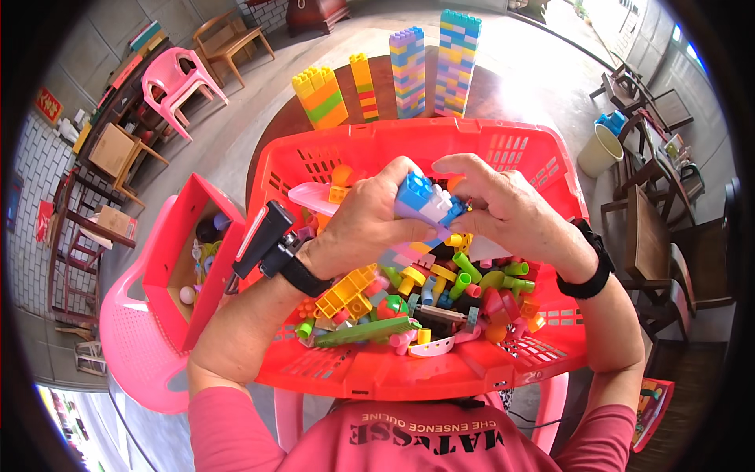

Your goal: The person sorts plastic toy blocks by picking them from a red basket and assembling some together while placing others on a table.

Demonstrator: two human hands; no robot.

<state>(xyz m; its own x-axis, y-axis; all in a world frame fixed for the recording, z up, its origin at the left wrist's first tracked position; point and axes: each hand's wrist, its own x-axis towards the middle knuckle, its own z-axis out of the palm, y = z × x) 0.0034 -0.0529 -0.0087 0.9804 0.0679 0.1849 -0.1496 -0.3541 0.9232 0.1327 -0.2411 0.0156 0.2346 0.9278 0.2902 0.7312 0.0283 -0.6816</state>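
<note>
Both hands are raised over a red plastic basket [413, 377] full of loose toy pieces. My left hand [374, 215] grips a stack of plastic building blocks [413, 200] in blue, white and lilac, which reaches down towards the pieces in the basket. At the stack's right side, my right hand [501, 203] has its thumb and fingers around a blue block [455, 207]; whether that block is joined to the stack I cannot tell. Below the hands lie a yellow plastic piece [348, 292], green tube pieces [466, 268] and a green flat piece [365, 331].
Behind the basket, a round wooden table [277, 127] bears a multicoloured block tower [457, 65], a slimmer one [408, 71], a yellow-orange block stack [321, 97] and a narrow stack [364, 88]. At left, a red box [165, 253] with toys sits on a pink plastic chair [127, 348].
</note>
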